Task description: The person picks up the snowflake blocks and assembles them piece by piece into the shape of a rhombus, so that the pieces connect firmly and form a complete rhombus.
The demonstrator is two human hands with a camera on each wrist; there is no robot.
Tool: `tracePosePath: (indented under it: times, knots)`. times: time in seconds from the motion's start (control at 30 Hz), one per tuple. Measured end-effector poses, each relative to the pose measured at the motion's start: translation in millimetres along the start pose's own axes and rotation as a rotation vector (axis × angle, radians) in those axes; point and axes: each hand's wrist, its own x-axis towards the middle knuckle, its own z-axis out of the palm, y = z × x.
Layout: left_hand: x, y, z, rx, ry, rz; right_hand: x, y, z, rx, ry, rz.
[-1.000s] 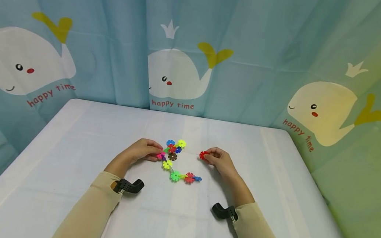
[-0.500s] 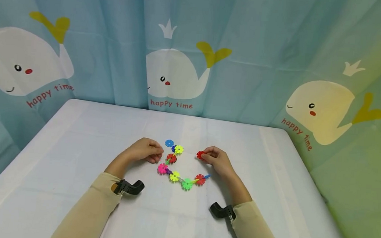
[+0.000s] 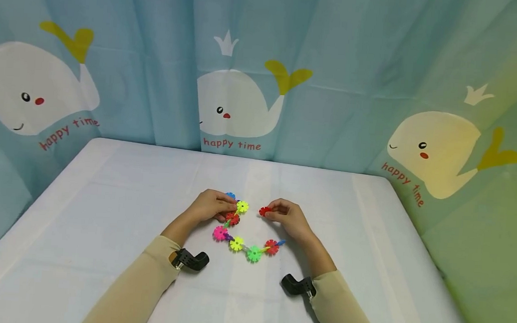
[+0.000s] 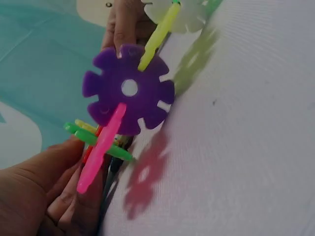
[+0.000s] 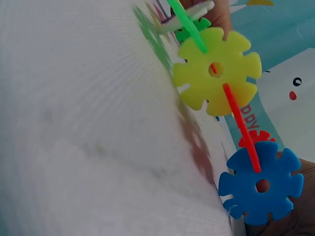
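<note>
A chain of colourful notched plastic discs (image 3: 254,254) lies on the table in a curve, with the open side towards the right. In the head view my left hand (image 3: 210,206) pinches the chain's upper end beside a yellow disc (image 3: 242,207); its fingertips are partly hidden. A light blue disc (image 3: 230,195) shows behind that hand. My right hand (image 3: 291,219) holds a separate red disc (image 3: 264,211) between thumb and fingers, apart from the chain. Close up, the left wrist view shows a purple disc (image 4: 101,88) of the chain, and the right wrist view a blue disc (image 5: 236,191) at its other end.
The white-covered table (image 3: 353,223) reaches back to a blue curtain (image 3: 352,48) printed with whales. A black wrist camera (image 3: 195,260) is strapped to the left wrist and another black camera (image 3: 295,285) to the right.
My left hand let go of the chain near the pink disc, then moved right to its upper end. The chain spread into a wider curve. My right hand shifted slightly left with the red disc.
</note>
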Motion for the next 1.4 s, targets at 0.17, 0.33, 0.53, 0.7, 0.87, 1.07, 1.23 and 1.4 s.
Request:
tracePosePath:
  times: [0.17,0.33,0.53,0.7,0.87,1.07,1.23,1.4]
  knots:
    - [-2.7,2.0,4.9,0.034,-0.069,-0.01,0,-1,1,-0.004,-0.009,-0.006]
    - [-3.5,2.5,5.8,0.013,-0.09,-0.009,-8,-19,5,-0.013,-0.033,-0.019]
    - [-0.9,6.6,10.5,-0.024,0.002,-0.019,-11,-39,13,-0.033,-0.04,-0.03]
    - [-0.9,7.5,13.0,0.018,0.029,-0.029,0,-34,19,-0.013,-0.049,-0.046]
    - [-2.3,7.4,12.7,0.011,0.033,-0.042,10,-13,20,-0.004,-0.032,-0.048]
    - [-2.6,6.3,10.3,-0.068,0.098,-0.083,13,-5,15,0.017,-0.025,-0.048]
    - [-2.4,5.3,5.9,-0.138,0.119,-0.106,13,-2,-1,0.073,0.007,-0.049]
    - [-4.5,4.7,1.4,-0.182,0.065,-0.141,14,2,-14,0.116,0.037,-0.028]
